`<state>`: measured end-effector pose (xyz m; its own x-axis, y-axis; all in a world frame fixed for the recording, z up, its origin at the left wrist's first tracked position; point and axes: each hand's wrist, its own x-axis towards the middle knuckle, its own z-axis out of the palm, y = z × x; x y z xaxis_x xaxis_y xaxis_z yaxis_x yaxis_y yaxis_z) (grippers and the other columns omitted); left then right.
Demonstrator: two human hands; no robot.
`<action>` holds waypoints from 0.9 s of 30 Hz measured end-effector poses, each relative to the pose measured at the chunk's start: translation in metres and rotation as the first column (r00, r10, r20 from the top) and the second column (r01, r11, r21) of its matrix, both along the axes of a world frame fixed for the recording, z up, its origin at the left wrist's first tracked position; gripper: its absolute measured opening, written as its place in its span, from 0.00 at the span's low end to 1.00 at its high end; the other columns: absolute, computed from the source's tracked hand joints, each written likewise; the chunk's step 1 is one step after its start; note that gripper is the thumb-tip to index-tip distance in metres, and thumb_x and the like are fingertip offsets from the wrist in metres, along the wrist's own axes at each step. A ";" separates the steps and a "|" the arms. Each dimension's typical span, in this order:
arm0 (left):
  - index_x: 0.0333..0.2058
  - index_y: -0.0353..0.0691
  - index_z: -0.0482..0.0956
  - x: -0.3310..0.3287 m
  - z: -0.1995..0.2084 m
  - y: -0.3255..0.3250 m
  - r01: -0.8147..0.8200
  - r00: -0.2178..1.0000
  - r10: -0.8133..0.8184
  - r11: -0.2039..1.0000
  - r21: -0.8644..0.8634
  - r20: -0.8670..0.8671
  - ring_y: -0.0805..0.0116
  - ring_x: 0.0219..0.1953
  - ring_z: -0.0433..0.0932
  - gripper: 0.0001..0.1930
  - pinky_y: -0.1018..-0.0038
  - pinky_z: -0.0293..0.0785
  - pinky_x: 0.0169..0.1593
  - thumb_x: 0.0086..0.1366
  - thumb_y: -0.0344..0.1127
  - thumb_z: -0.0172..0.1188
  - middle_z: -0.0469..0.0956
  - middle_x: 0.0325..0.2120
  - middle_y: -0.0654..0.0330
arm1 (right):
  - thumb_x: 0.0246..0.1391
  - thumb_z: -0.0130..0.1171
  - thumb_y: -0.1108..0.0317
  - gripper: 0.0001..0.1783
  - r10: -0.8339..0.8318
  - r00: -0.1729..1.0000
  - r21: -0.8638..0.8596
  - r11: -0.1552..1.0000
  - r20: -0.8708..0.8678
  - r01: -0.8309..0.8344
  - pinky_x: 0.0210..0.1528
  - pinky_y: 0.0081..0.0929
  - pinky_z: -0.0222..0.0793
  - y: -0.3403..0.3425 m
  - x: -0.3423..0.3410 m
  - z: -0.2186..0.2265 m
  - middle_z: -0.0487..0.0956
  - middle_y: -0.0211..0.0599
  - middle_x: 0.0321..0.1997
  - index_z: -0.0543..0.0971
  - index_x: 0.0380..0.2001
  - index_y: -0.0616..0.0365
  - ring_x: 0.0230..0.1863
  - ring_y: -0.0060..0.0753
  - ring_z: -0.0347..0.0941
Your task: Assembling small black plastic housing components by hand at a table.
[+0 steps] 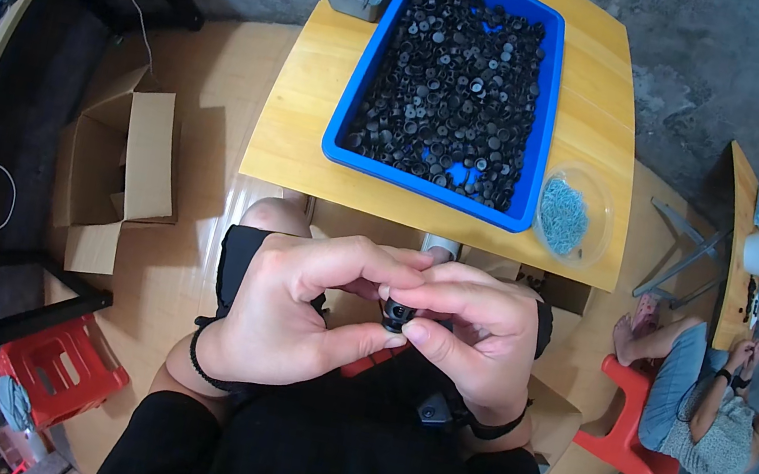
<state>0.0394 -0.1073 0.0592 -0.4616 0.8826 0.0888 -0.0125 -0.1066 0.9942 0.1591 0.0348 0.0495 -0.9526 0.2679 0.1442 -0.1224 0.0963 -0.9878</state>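
Close in front of my body, above my lap, both hands meet around a small round black part (pixel 397 315). The fingers and thumb of my left hand (pixel 302 300) pinch it from the left. From the other side my right hand (pixel 477 330) grips it too, thumb along its near edge. My fingers hide much of the part, so its full shape does not show. Beyond my hands, a blue tray (pixel 338 128) on the table holds a heap of small black round parts (pixel 456 88) like those between my fingers.
The wooden table (pixel 291 135) also carries a clear round tub (pixel 598 237) of small silvery screws and a grey bin (pixel 345 0) with a red-handled tool. An open cardboard box (pixel 153 155) and a red stool (pixel 67 370) stand left. Another person (pixel 718 419) sits at right.
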 end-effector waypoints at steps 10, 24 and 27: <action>0.36 0.29 0.76 0.004 -0.009 0.001 -0.050 0.998 0.051 0.999 0.003 -0.037 0.68 0.37 0.79 0.14 0.77 0.76 0.41 0.49 0.22 0.64 0.78 0.37 0.50 | 0.47 0.56 0.75 0.11 0.006 0.999 0.054 0.999 0.045 -0.009 0.42 0.27 0.69 0.000 0.003 0.000 0.78 0.43 0.36 0.79 0.37 0.63 0.38 0.38 0.76; 0.35 0.31 0.77 0.006 -0.017 0.007 -0.120 0.865 0.189 0.977 0.174 -0.465 0.64 0.28 0.80 0.15 0.78 0.75 0.31 0.48 0.29 0.66 0.79 0.33 0.50 | 0.49 0.55 0.76 0.13 0.045 0.999 -0.102 0.994 0.019 -0.043 0.40 0.22 0.70 0.000 0.009 -0.002 0.77 0.43 0.38 0.76 0.40 0.66 0.39 0.31 0.74; 0.36 0.30 0.77 0.007 -0.014 0.010 -0.115 0.855 0.182 0.980 0.164 -0.485 0.65 0.26 0.80 0.16 0.78 0.75 0.30 0.48 0.29 0.66 0.79 0.33 0.50 | 0.47 0.57 0.78 0.15 0.055 0.998 -0.289 0.956 0.030 -0.044 0.38 0.20 0.70 0.000 0.011 -0.005 0.76 0.42 0.40 0.76 0.41 0.67 0.39 0.27 0.73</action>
